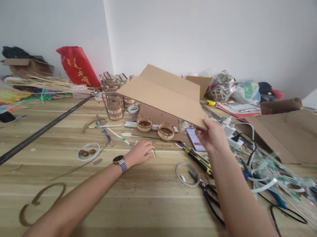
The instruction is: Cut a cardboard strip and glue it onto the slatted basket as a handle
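Observation:
A folded sheet of brown cardboard (165,97) is raised at a slant over the table. My right hand (212,134) grips its near right corner between thumb and fingers. Low over the tabletop, my left hand (140,153) has its fingers curled around a small pale slatted wooden piece (150,152), mostly covered by the fingers. Beyond it stand two round slatted bamboo trays (166,132) (144,124). A tiered bamboo basket with a handle (114,108) stands farther left. Below the right hand lies a phone (196,139), partly hidden by it.
Scissors (204,185), a yellow-black cutter (199,160) and a tape ring (187,174) lie by my right forearm. Brown balls rest inside a white ring (88,152) on the left. Tangled cables and strips (275,184) spread at right, before another cardboard sheet (289,135).

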A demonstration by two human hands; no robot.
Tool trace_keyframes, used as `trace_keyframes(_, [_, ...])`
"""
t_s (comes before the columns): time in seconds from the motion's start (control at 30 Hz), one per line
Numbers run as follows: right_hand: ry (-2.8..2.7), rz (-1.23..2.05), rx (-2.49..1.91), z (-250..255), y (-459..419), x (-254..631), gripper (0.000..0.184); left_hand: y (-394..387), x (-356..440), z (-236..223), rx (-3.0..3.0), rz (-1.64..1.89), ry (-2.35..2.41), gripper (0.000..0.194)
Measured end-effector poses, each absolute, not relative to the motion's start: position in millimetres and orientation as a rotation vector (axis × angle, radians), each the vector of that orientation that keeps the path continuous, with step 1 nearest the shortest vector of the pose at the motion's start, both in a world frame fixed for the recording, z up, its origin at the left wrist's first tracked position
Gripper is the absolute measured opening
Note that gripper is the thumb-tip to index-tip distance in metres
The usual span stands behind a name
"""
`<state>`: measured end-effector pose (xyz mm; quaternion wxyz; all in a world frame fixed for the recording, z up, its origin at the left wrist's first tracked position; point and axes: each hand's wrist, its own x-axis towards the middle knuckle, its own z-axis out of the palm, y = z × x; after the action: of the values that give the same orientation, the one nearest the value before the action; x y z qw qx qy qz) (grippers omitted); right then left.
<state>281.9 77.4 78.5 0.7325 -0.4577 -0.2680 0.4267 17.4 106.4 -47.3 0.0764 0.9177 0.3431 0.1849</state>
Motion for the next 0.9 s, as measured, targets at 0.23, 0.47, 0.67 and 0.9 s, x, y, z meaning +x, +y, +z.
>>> trace_keyframes(0.23, [-0.579, 1.026, -1.008, 63.8, 41.8, 264.1, 0.005, 106.1, 10.1, -48.6, 2.744, 0.642, 1.194, 0.017])
trace_keyframes(0.47, [-0.483, 1.036, -1.043, 51.4, 15.0, 266.8, 0.004, 113.2, 7.5, -56.4, 2.672, 0.746, 1.276, 0.015])
trace_keyframes(0.67, [-0.438, 1.009, -1.013, 32.5, 13.0, 275.5, 0.006, 108.5, -1.3, -58.1, 2.652, 0.735, 1.239, 0.025])
trace_keyframes(0.9, [-0.49, 0.927, -0.942, 19.5, 15.0, 276.8, 0.013, 90.1, -18.5, -57.3, 2.65, 0.689, 1.234, 0.026])
